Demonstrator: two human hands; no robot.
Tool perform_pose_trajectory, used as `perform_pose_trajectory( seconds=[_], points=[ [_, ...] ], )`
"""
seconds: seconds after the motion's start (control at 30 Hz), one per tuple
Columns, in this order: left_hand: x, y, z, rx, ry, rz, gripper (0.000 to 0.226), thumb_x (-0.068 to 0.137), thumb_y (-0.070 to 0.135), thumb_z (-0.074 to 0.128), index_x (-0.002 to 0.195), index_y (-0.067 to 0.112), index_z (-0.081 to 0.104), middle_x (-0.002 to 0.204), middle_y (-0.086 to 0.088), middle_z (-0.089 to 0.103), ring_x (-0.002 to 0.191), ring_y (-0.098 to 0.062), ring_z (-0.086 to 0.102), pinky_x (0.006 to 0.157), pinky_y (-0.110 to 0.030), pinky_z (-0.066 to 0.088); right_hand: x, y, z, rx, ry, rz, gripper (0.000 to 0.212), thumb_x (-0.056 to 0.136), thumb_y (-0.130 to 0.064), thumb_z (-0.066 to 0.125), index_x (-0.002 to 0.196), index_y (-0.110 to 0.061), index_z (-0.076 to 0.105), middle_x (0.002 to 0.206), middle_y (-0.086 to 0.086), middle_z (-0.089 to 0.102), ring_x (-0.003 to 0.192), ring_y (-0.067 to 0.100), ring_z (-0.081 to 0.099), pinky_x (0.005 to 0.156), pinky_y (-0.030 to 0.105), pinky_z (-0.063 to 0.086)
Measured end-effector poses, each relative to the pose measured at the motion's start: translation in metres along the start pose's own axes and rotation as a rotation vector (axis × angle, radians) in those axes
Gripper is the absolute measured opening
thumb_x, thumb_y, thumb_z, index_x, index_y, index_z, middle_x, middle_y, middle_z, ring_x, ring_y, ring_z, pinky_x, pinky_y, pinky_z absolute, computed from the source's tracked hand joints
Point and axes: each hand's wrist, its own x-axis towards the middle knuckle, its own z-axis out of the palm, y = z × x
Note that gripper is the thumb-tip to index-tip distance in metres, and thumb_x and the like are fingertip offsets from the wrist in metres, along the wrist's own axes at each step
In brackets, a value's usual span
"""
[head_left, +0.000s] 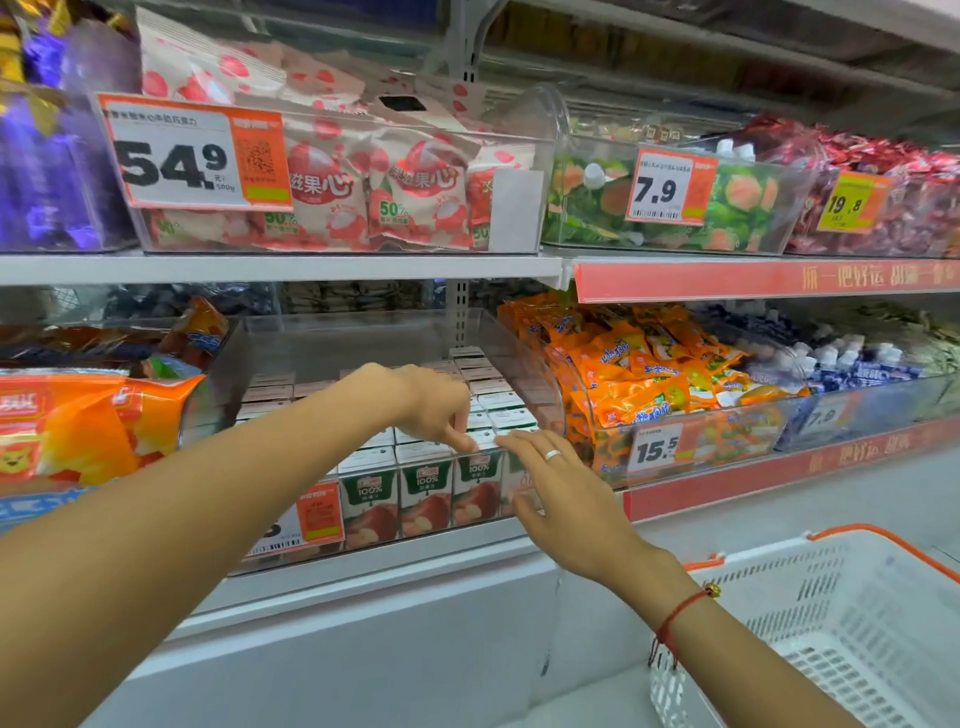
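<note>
Left hand (431, 410) touches upright juice carton (475, 491), label facing outward.

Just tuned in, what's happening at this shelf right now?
A person is working at a clear bin of small apple juice cartons on the lower shelf. The left hand reaches in, fingertips down on a front-row carton; whether it grips is unclear. The right hand rests flat against the bin's front rim. A white basket sits at lower right.
</note>
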Motion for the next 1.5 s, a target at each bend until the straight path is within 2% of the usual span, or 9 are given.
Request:
perform_pose_trajectory(
  seconds=[0.13, 0.27, 0.4, 0.57, 0.67, 0.93, 1.1, 1.27, 1.5],
  points=[
    [-0.008, 0.003, 0.008, 0.09, 0.136, 0.006, 0.041, 0.095, 0.057, 0.044, 0.084, 0.018, 0.048, 0.087, 0.0, 0.049, 0.074, -0.022, 0.039, 0.057, -0.03, 0.031, 0.0, 0.0, 0.0, 0.026, 0.019, 0.025, 0.056, 0.096, -0.024, 0.052, 0.148, -0.022, 0.03, 0.148, -0.006, 0.038, 0.14, 0.012, 0.024, 0.105, 0.025, 0.033],
    [-0.022, 0.01, 0.016, 0.026, 0.493, -0.033, 0.038, 0.097, 0.05, 0.041, 0.102, 0.013, 0.048, 0.095, 0.003, 0.047, 0.075, -0.019, 0.042, 0.06, -0.033, 0.034, 0.0, -0.003, -0.001, 0.172, 0.103, 0.101, 0.056, 0.1, -0.039, 0.044, 0.151, -0.028, 0.022, 0.143, -0.006, 0.045, 0.132, 0.011, 0.037, 0.098, 0.026, 0.037],
    [-0.041, 0.013, 0.022, -0.253, 0.833, -0.127, 0.034, 0.097, 0.049, 0.039, 0.107, 0.017, 0.045, 0.081, 0.006, 0.063, 0.064, -0.022, 0.056, 0.056, -0.037, 0.039, 0.003, -0.015, -0.007, 0.445, 0.151, 0.201, 0.057, 0.099, -0.048, 0.039, 0.151, -0.035, 0.02, 0.148, -0.011, 0.041, 0.134, 0.008, 0.037, 0.106, 0.029, 0.032],
    [-0.072, 0.031, 0.03, -0.888, 1.054, -0.188, 0.035, 0.097, 0.05, 0.041, 0.109, 0.023, 0.057, 0.098, 0.004, 0.072, 0.088, -0.014, 0.067, 0.076, -0.044, 0.056, 0.009, -0.052, -0.023, 0.754, 0.143, 0.223, 0.042, 0.098, -0.049, 0.039, 0.14, -0.042, 0.037, 0.122, -0.034, 0.05, 0.12, -0.011, 0.045, 0.097, 0.014, 0.039],
    [-0.1, 0.045, 0.041, -1.336, 0.994, -0.189, 0.038, 0.089, 0.058, 0.043, 0.103, 0.027, 0.06, 0.082, 0.011, 0.074, 0.075, -0.003, 0.069, 0.066, -0.03, 0.058, 0.009, -0.078, -0.029, 0.927, 0.125, 0.233, 0.026, 0.1, -0.046, 0.038, 0.118, -0.036, 0.053, 0.094, -0.032, 0.063, 0.092, -0.015, 0.057, 0.073, 0.002, 0.041],
    [-0.164, 0.054, 0.083, -1.826, 0.687, -0.304, 0.047, 0.075, 0.054, 0.064, 0.108, 0.02, 0.065, 0.089, 0.003, 0.077, 0.081, -0.013, 0.074, 0.062, -0.022, 0.058, -0.008, -0.122, -0.008, 1.044, -0.079, 0.348, 0.03, 0.098, -0.048, 0.043, 0.097, -0.026, 0.063, 0.088, -0.013, 0.065, 0.074, -0.009, 0.063, 0.06, 0.004, 0.043],
    [-0.175, 0.047, 0.095, -1.891, 0.593, -0.19, 0.032, 0.085, 0.029, 0.07, 0.116, 0.025, 0.064, 0.105, 0.006, 0.075, 0.094, -0.013, 0.072, 0.072, -0.021, 0.058, -0.005, -0.128, -0.001, 1.174, -0.147, 0.457, 0.034, 0.098, -0.05, 0.042, 0.09, -0.028, 0.067, 0.079, -0.014, 0.074, 0.07, -0.006, 0.068, 0.059, 0.011, 0.051],
    [-0.176, 0.047, 0.096, -1.925, 0.682, -0.182, 0.016, 0.087, 0.026, 0.068, 0.103, 0.03, 0.065, 0.1, 0.011, 0.076, 0.091, -0.009, 0.073, 0.067, -0.015, 0.055, 0.0, -0.128, 0.006, 1.23, -0.134, 0.497, 0.04, 0.096, -0.058, 0.036, 0.077, -0.057, 0.07, 0.086, -0.021, 0.074, 0.081, -0.001, 0.071, 0.082, 0.03, 0.054],
    [-0.174, 0.047, 0.099, -1.891, 0.755, -0.156, 0.016, 0.089, 0.02, 0.066, 0.096, 0.034, 0.063, 0.09, 0.019, 0.075, 0.085, -0.004, 0.072, 0.062, -0.012, 0.053, 0.0, -0.136, 0.003, 1.246, -0.125, 0.495, 0.043, 0.098, -0.054, 0.033, 0.075, -0.059, 0.069, 0.081, -0.025, 0.073, 0.077, -0.006, 0.069, 0.055, 0.01, 0.051]
  ],
)
